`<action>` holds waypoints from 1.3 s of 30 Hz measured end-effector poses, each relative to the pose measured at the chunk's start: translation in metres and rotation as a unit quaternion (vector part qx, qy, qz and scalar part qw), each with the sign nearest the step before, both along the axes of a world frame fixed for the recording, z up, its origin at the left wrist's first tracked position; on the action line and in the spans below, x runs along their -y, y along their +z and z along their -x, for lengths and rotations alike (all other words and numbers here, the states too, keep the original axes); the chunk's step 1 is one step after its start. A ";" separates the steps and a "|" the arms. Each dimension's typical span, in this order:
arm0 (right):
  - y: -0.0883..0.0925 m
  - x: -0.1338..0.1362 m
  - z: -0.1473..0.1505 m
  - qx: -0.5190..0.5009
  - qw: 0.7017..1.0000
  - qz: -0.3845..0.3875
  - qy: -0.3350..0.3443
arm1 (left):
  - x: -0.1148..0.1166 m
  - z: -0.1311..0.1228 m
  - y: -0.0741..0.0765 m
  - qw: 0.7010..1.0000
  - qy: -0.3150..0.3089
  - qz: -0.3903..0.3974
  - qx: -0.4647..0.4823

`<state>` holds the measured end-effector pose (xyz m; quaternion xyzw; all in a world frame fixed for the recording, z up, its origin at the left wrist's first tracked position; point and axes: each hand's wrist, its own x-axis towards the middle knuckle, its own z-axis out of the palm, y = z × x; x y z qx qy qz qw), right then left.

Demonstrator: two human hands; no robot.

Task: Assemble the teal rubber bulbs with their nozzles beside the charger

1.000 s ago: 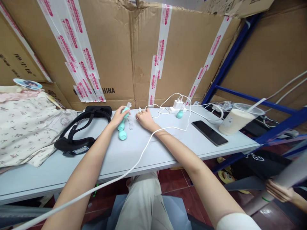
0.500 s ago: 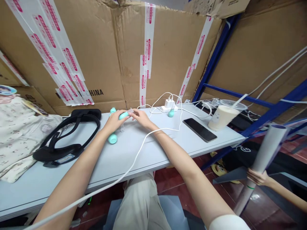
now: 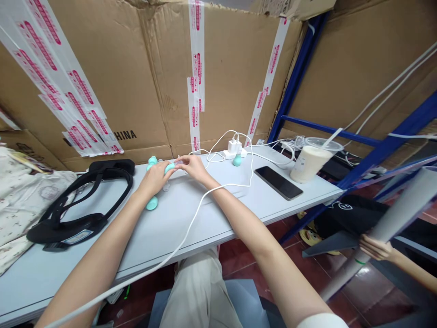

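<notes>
Along the near side, trousered legs (image 3: 200, 291) sit below the edge of the counter (image 3: 153, 232), and a white cable (image 3: 235, 184) runs up from the lower left, passing over the left forearm. To the right, another person's hand (image 3: 375, 248) is wrapped around a grey pipe (image 3: 408, 212).

On the counter, a mint-green rounded piece (image 3: 152, 203) lies just beside the left hand, with a small clear piece (image 3: 166, 187) near it. The left hand (image 3: 155, 178) is curled closed over a mint-green tube (image 3: 170, 168), holding it just above the counter, while the right hand (image 3: 194, 167) pinches the tube's far end between thumb and bent fingers. Another mint-green part (image 3: 152, 160) shows behind the left hand.

A black head strap (image 3: 82, 232) lies to the left; a dark phone (image 3: 278, 182) lies flat to the right, near a lidded cup (image 3: 311, 164) with a straw. Farther back, a mint-green bulb (image 3: 237, 161) stands in front of a white charger (image 3: 234, 146). Behind everything rises taped cardboard (image 3: 232, 59).
</notes>
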<state>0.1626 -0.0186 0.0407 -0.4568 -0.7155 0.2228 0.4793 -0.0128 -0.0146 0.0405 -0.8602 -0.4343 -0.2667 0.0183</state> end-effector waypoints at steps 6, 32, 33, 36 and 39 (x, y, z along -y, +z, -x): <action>-0.003 0.006 0.009 0.042 0.998 -0.022 -0.040 | 0.000 0.000 0.002 0.998 0.046 -0.010 -0.048; -0.005 0.001 0.000 -0.045 0.994 0.049 0.082 | -0.008 0.024 -0.002 0.986 0.134 -0.026 0.099; -0.005 0.001 0.000 -0.050 0.990 0.058 0.116 | -0.008 0.024 -0.002 0.985 0.131 -0.020 0.113; -0.005 0.004 0.001 -0.010 0.975 0.087 0.203 | -0.010 0.025 -0.003 0.982 0.125 -0.013 0.138; -0.005 0.009 0.005 0.047 0.961 0.119 0.245 | -0.013 0.025 -0.005 0.983 0.121 -0.002 0.139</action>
